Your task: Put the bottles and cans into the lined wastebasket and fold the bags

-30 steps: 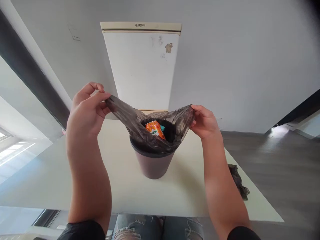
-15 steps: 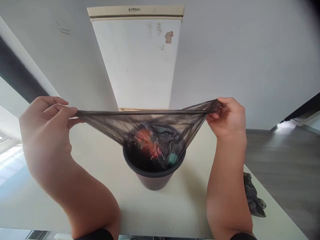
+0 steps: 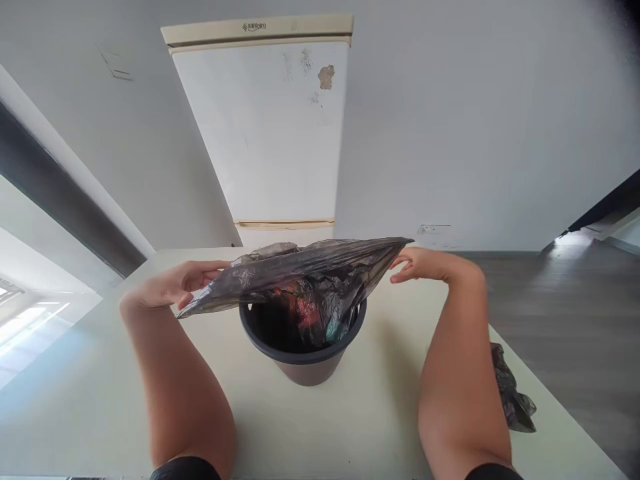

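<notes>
A thin black garbage bag (image 3: 320,263) lies slack across the mouth of a trash can (image 3: 307,373) with a dark rim and mauve-brown body. Through the film show an orange-red soda can (image 3: 304,311) and something teal (image 3: 334,328). My left hand (image 3: 173,283) is open at the bag's left corner, fingers stretched out and partly behind the film, thumb apart. To the right, my right hand (image 3: 417,265) is beside the bag's right edge, fingers apart and not pinching it. Some of its fingertips are hidden by the film.
The can stands on a pale table (image 3: 350,427). A crumpled black plastic bag (image 3: 513,393) lies near the table's right edge, beyond my right forearm. Behind the table stands a white refrigerator (image 3: 265,127) against a grey wall.
The bag was spread over the can's rim, then stretched taut upward between both hands. Now both hands have loosened their pinch and moved inward, and the bag has sagged over the can.
</notes>
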The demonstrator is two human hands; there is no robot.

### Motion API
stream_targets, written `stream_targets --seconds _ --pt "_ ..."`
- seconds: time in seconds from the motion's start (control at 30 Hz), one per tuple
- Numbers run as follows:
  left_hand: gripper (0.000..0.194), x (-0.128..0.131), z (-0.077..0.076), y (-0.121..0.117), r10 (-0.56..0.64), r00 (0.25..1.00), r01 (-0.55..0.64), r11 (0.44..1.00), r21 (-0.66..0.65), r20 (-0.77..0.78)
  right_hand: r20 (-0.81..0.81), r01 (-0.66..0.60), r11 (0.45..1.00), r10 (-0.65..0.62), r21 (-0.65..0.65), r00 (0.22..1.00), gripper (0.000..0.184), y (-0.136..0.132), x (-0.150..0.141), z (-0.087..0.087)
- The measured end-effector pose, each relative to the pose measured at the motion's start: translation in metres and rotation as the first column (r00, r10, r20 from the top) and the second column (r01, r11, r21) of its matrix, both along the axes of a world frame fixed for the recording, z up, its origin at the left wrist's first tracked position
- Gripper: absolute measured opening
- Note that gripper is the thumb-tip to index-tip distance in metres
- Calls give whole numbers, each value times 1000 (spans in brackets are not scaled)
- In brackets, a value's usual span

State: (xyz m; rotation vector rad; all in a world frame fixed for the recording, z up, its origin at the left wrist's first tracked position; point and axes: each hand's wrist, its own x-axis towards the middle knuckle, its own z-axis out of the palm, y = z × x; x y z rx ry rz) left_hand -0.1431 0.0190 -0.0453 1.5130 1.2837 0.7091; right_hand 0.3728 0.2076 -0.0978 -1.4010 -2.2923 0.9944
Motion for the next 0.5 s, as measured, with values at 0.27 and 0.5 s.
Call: stream_targets --seconds 0.27,0.5 --pt "87 -19 -20 18 -317 943 244 865 439 100 -391 -353 934 347 60 852 82 -12 -62 8" --pt "45 21 -16 36 -193 951 -118 497 860 242 -795 -273 903 424 332 434 48 -44 -105 25"
